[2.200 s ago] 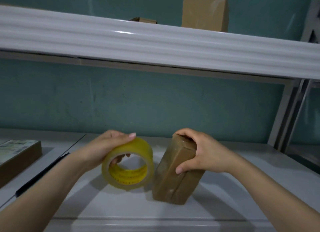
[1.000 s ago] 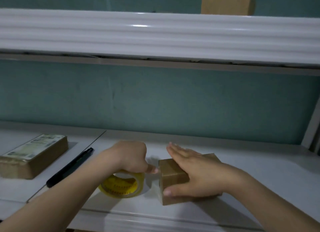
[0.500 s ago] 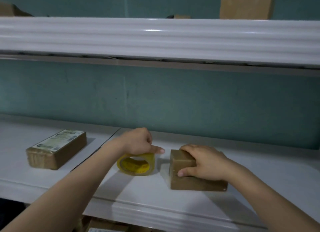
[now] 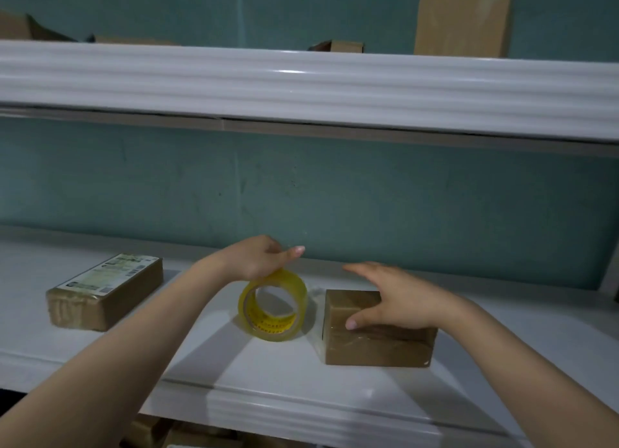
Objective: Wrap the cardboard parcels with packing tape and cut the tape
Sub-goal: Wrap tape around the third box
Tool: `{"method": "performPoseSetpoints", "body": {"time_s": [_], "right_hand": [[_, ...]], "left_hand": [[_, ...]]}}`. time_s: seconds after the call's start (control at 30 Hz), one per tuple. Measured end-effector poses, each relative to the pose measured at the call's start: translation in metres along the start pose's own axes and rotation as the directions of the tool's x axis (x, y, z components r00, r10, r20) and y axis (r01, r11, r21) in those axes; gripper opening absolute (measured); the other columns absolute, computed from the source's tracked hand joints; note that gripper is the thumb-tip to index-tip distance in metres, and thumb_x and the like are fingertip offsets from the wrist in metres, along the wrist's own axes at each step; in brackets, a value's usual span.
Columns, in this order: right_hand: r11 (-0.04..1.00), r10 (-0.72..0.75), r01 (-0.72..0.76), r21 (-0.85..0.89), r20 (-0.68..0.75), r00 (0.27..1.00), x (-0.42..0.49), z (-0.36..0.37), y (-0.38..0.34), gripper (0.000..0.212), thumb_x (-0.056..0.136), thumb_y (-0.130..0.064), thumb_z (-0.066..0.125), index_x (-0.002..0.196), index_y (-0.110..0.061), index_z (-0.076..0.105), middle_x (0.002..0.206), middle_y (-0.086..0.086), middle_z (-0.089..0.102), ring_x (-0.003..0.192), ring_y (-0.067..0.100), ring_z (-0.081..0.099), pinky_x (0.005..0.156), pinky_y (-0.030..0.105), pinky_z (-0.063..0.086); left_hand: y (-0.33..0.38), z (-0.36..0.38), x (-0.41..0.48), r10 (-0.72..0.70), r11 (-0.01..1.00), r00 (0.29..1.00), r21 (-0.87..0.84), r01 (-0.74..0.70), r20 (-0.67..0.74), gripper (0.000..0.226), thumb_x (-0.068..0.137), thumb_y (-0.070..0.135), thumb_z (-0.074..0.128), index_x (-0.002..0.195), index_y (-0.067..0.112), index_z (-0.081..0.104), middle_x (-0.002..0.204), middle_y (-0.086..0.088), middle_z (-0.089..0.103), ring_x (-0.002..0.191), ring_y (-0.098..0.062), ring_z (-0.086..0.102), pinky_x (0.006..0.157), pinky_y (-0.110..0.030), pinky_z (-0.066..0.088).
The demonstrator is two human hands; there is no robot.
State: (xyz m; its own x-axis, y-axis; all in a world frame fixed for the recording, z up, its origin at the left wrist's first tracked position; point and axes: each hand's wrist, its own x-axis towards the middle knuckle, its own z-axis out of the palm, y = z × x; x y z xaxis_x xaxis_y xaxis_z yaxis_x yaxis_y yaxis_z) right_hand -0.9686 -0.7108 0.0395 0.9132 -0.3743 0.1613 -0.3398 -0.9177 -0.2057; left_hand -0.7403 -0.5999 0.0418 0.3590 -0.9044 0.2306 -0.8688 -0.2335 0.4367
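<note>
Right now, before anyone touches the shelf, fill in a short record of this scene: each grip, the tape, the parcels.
left grip: holds the top of the tape roll
tape roll: standing on edge on the white shelf
right grip: fingers straight, resting on the brown parcel
brown parcel: lying flat, right of the roll
labelled parcel: far left, untouched
</note>
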Motion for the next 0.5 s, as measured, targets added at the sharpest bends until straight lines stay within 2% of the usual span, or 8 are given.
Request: {"method": "performPoseSetpoints", "body": {"time_s": [0.07, 0.13, 0.2, 0.3, 0.37, 0.43, 0.5], "right_hand": [[0.997, -0.038, 0.043, 0.063, -0.076, 0.996, 0.005, -0.006, -0.006, 0.083, 0.074, -0.049, 0.072, 0.144, -0.025, 0.032, 0.15, -0.006, 0.035, 0.135, 0.006, 0.032, 0.098, 0.007, 0.02], [0.989, -0.087, 0.101, 0.108, -0.13, 0.988, 0.015, -0.009, -0.019, 0.073, 0.078, -0.044, 0.071, 0.14, -0.023, 0.04, 0.146, -0.004, 0.042, 0.131, 0.006, 0.037, 0.096, 0.006, 0.022], [0.982, -0.142, 0.158, 0.098, -0.158, 0.977, 0.031, -0.008, -0.037, 0.065, 0.08, -0.04, 0.07, 0.137, -0.02, 0.044, 0.143, -0.002, 0.045, 0.13, 0.009, 0.039, 0.092, 0.004, 0.021], [0.966, -0.212, 0.237, 0.106, -0.204, 0.956, 0.06, -0.001, -0.064, 0.061, 0.079, -0.035, 0.072, 0.134, -0.019, 0.048, 0.141, -0.001, 0.047, 0.13, 0.011, 0.039, 0.093, 0.005, 0.021], [0.952, -0.248, 0.279, 0.126, -0.218, 0.944, 0.077, 0.008, -0.081, 0.059, 0.079, -0.032, 0.073, 0.132, -0.02, 0.05, 0.141, -0.001, 0.047, 0.13, 0.011, 0.04, 0.093, 0.006, 0.021], [0.942, -0.273, 0.307, 0.138, -0.219, 0.937, 0.093, 0.018, -0.097, 0.056, 0.08, -0.028, 0.072, 0.131, -0.018, 0.051, 0.14, 0.0, 0.048, 0.13, 0.012, 0.041, 0.092, 0.005, 0.021], [0.931, -0.299, 0.332, 0.152, -0.204, 0.932, 0.106, 0.029, -0.112, 0.055, 0.08, -0.026, 0.072, 0.131, -0.016, 0.052, 0.139, 0.002, 0.05, 0.129, 0.013, 0.043, 0.098, 0.01, 0.024]], "left_hand": [[-0.011, -0.015, -0.007, -0.031, 0.999, 0.997, -0.024, 0.029, -0.065, 0.062, 0.085, 0.067, 0.039, 0.067, 0.009, 0.05, 0.068, -0.01, 0.051, 0.063, -0.019, 0.047, 0.067, -0.036, 0.043], [-0.027, -0.031, -0.018, -0.08, 0.983, 0.988, -0.176, 0.056, -0.13, 0.06, 0.09, 0.054, 0.047, 0.076, -0.003, 0.06, 0.077, -0.018, 0.063, 0.07, -0.021, 0.055, 0.075, -0.039, 0.05], [-0.046, -0.045, -0.031, -0.131, 0.943, 0.972, -0.329, 0.061, -0.195, 0.051, 0.094, 0.04, 0.051, 0.086, -0.009, 0.063, 0.08, -0.017, 0.065, 0.073, -0.021, 0.057, 0.069, -0.032, 0.047], [-0.072, -0.058, -0.055, -0.227, 0.882, 0.924, -0.468, 0.062, -0.306, 0.035, 0.095, 0.029, 0.053, 0.086, -0.004, 0.064, 0.08, -0.012, 0.065, 0.072, -0.02, 0.056, 0.066, -0.028, 0.041], [-0.087, -0.062, -0.072, -0.284, 0.824, 0.894, -0.566, 0.042, -0.348, 0.018, 0.094, 0.02, 0.055, 0.084, 0.006, 0.06, 0.074, -0.009, 0.063, 0.065, -0.017, 0.057, 0.062, -0.024, 0.043], [-0.101, -0.064, -0.087, -0.353, 0.779, 0.861, -0.625, 0.053, -0.367, 0.005, 0.093, 0.013, 0.056, 0.09, 0.011, 0.058, 0.071, -0.005, 0.062, 0.056, -0.009, 0.059, 0.054, -0.016, 0.045], [-0.118, -0.061, -0.099, -0.419, 0.796, 0.826, -0.591, 0.133, -0.377, 0.009, 0.09, 0.014, 0.061, 0.098, 0.01, 0.06, 0.073, -0.004, 0.062, 0.058, -0.009, 0.059, 0.052, -0.012, 0.045]]}}
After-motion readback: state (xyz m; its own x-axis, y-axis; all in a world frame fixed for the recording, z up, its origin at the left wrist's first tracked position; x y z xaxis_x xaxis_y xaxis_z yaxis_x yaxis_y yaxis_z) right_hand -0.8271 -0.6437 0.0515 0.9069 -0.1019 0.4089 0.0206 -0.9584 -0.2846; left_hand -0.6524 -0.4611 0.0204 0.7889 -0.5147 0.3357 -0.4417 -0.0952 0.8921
